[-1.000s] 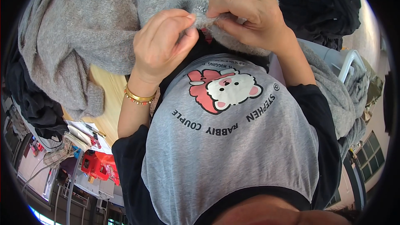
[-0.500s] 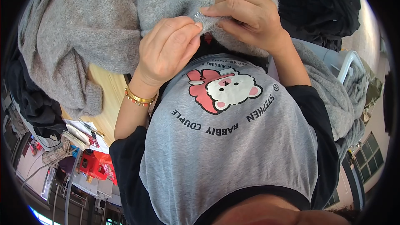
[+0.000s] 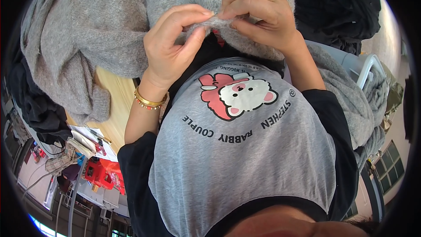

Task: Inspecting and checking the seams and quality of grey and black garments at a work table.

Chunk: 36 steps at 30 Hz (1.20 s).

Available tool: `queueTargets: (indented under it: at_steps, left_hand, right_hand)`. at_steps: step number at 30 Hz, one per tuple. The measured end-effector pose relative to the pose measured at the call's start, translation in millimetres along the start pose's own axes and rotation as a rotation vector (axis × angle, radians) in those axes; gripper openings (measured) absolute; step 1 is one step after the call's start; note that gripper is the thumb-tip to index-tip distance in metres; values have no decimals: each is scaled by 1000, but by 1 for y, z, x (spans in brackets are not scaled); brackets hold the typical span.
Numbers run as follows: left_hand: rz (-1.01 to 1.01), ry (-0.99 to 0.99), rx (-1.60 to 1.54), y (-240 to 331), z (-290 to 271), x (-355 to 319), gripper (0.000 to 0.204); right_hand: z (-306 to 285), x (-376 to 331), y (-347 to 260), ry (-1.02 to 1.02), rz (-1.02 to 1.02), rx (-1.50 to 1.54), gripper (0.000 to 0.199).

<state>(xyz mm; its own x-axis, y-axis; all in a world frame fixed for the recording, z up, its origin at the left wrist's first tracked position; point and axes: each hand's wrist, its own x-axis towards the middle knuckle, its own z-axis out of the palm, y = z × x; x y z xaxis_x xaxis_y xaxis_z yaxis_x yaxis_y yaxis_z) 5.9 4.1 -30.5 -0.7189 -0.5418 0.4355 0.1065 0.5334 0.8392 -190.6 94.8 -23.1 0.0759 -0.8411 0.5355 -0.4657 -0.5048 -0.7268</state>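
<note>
A pale wooden table [image 3: 115, 105] is seen at the left, with a dark garment [image 3: 337, 8] heaped far right; a grey knit sweater [image 3: 87, 44] is draped across the far side; its near edge [image 3: 245, 39] runs left to right between the hands; it is pinched by the left hand [image 3: 171, 48] and the right hand [image 3: 258, 15], fingertips almost touching; both are equally close; a gold bracelet [image 3: 149, 101] is worn on the left wrist.

It looks like a garment workroom: heaped grey fuzzy knitted sweaters [image 3: 87, 39] on a pale wooden worktable [image 3: 115, 105] at upper left, black folded garments [image 3: 337, 8] upper right, red plastic crates [image 3: 103, 173] lower left.
</note>
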Motion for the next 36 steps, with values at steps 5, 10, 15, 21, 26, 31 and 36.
queueTargets:
  at_steps: [5,10,15,21,26,31,36]
  left_hand:
    - [157,-33,158,-3,1,4,25]
    - [177,-30,256,-5,2,2,25]
    - [205,-57,265,-2,0,1,26]
    - [330,-68,409,-7,-4,3,25]
    - [346,-65,445,-8,-4,1,26]
    - [336,-71,421,-11,-1,-1,24]
    - [340,-62,454,-7,7,0,23]
  right_hand:
    - [-3,-3,-1,-14,45,-65,23]
    - [-2,-5,0,-15,82,-92,21]
    - [-3,-5,-4,-60,109,-29,23]
    - [3,1,-3,-30,38,-84,32]
    - [2,-1,-3,-124,68,-234,42]
    - [10,-9,1,-75,-24,-373,43]
    - [16,-13,-1,35,41,-416,40]
